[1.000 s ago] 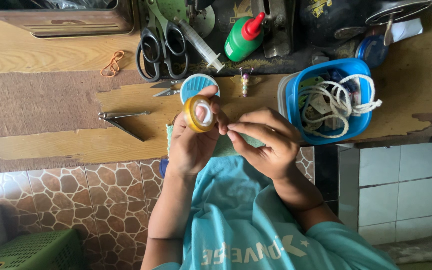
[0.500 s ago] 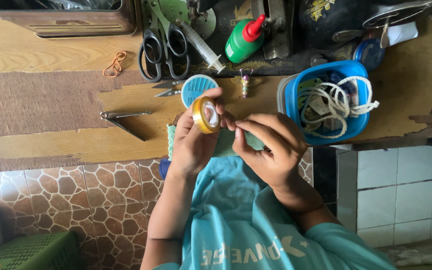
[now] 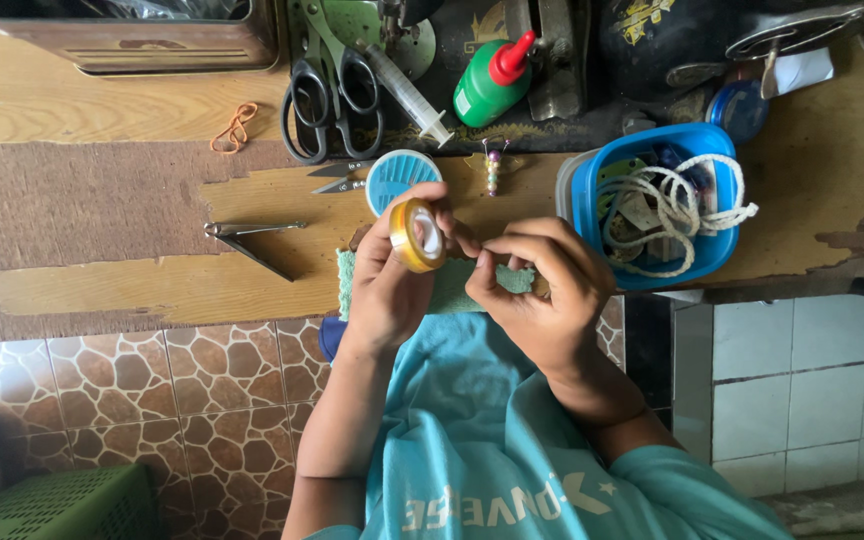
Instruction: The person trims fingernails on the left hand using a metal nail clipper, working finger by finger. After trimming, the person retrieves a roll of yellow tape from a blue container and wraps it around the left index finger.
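My left hand (image 3: 384, 295) is shut on a small yellow roll of tape (image 3: 413, 236) with a white core, held just above the wooden table's (image 3: 102, 285) front edge. My right hand (image 3: 544, 290) is right beside it, with thumb and forefinger pinched together next to the roll. Whatever lies between those fingertips is too thin to see. A pale green cloth (image 3: 454, 287) lies under both hands. Just beyond the roll sits a round blue spool (image 3: 395, 176).
On the table are black-handled scissors (image 3: 332, 95), a syringe (image 3: 408, 96), a green bottle with a red cap (image 3: 488, 84), metal snips (image 3: 252, 240), an orange rubber band (image 3: 235, 127) and a blue tub (image 3: 700, 258) holding white cord (image 3: 674, 208). A black sewing machine (image 3: 672, 40) stands behind. A green crate (image 3: 62, 500) is on the floor.
The roll has turned from facing the camera to nearly edge-on. My right hand has drawn slightly away to the right, still pinched.
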